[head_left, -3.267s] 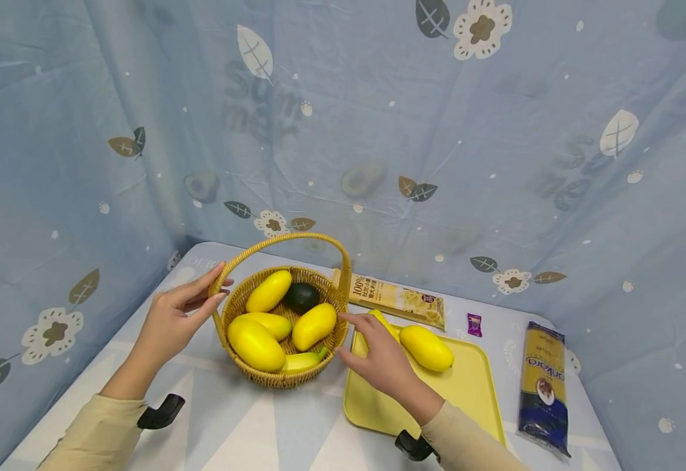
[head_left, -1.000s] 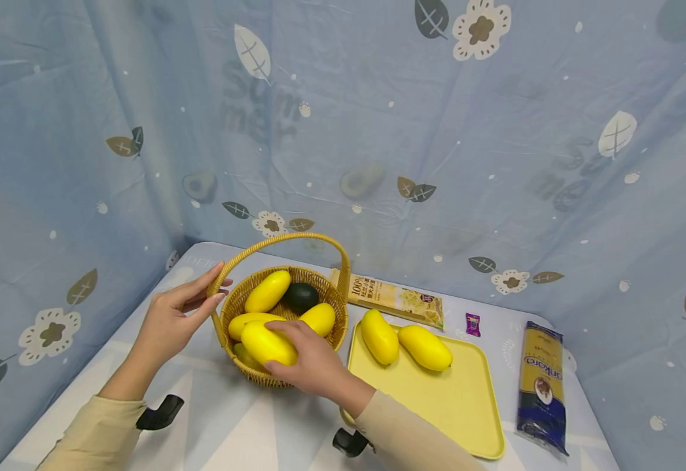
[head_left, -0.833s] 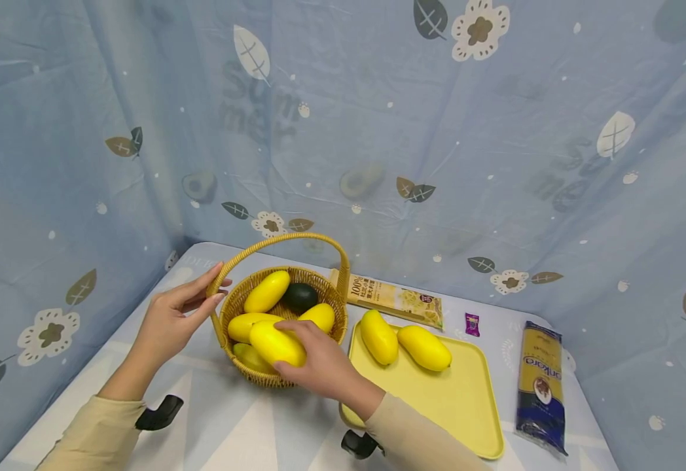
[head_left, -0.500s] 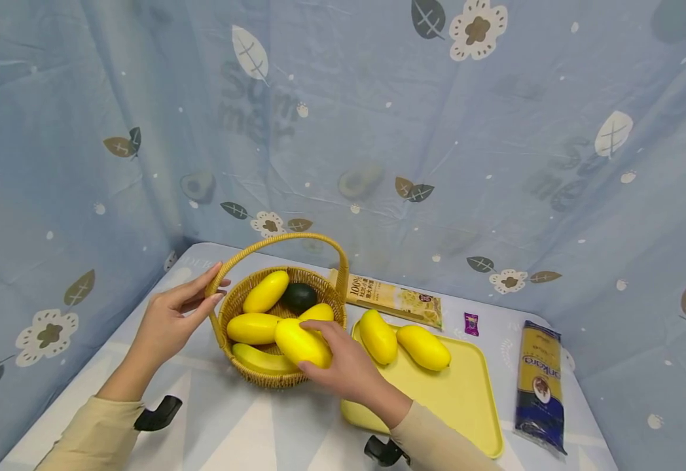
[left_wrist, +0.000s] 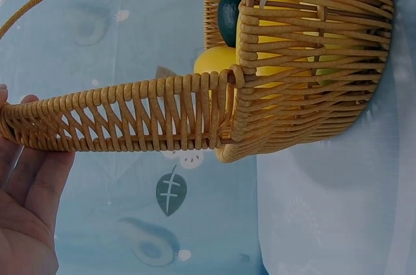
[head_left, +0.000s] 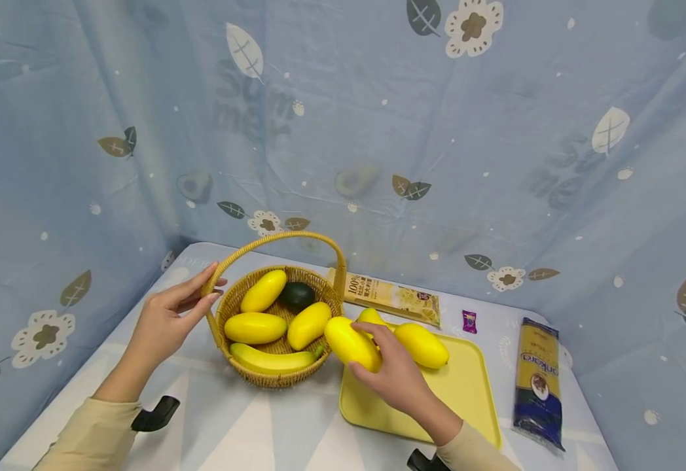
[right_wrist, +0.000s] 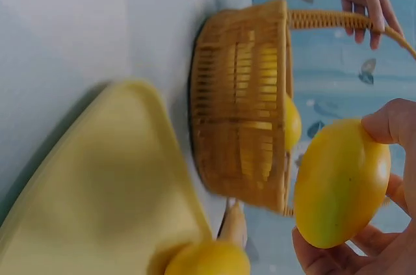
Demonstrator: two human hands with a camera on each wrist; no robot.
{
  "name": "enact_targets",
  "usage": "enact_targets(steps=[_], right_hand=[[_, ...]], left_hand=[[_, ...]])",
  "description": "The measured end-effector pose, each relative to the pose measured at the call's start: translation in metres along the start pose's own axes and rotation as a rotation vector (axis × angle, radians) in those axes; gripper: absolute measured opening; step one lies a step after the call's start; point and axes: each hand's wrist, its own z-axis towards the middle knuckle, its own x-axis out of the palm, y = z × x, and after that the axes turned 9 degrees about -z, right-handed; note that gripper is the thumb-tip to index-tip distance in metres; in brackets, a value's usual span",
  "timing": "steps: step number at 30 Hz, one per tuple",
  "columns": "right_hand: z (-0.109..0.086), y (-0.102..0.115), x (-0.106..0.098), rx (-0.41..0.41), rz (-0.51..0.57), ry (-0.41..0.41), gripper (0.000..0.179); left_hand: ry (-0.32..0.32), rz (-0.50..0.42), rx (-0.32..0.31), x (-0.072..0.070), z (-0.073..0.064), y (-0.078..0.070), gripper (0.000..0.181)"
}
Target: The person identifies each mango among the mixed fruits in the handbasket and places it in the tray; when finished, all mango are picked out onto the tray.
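My left hand (head_left: 169,314) pinches the left side of the wicker basket's handle (head_left: 278,237) between thumb and fingers. The wicker basket (head_left: 272,379) stands upright and holds several yellow mangoes (head_left: 256,328), a banana (head_left: 273,360) at the front and a dark green avocado (head_left: 296,296) at the back. My right hand (head_left: 398,376) grips another mango (head_left: 351,343), raised beside the basket's right rim and above the tray's left part. In the right wrist view this mango (right_wrist: 341,184) sits between thumb and fingers. Two mangoes (head_left: 421,345) lie on the yellow tray (head_left: 461,399), one partly hidden by the held mango.
Behind the tray lies a long pasta packet (head_left: 396,301). A small purple candy (head_left: 469,321) lies beyond the tray's back right corner. To the tray's right is a gold and blue packet (head_left: 537,386). Blue patterned curtain (head_left: 343,131) surrounds the table on three sides.
My right hand has reached into the basket, taken a mango from its front and carried it right towards the tray, uncovering the banana. My left hand keeps its hold on the handle.
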Motion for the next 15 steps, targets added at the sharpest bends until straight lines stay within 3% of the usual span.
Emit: enact_targets(steps=[6, 15], right_hand=[[-0.013, -0.021, -0.017, 0.082, -0.029, -0.064, 0.063], [-0.035, -0.056, -0.043, 0.193, -0.110, -0.086, 0.062]], left_hand=[[-0.002, -0.005, -0.004, 0.000, 0.000, -0.002, 0.067], [-0.006, -0.004, -0.019, 0.001, 0.000, -0.002, 0.067]])
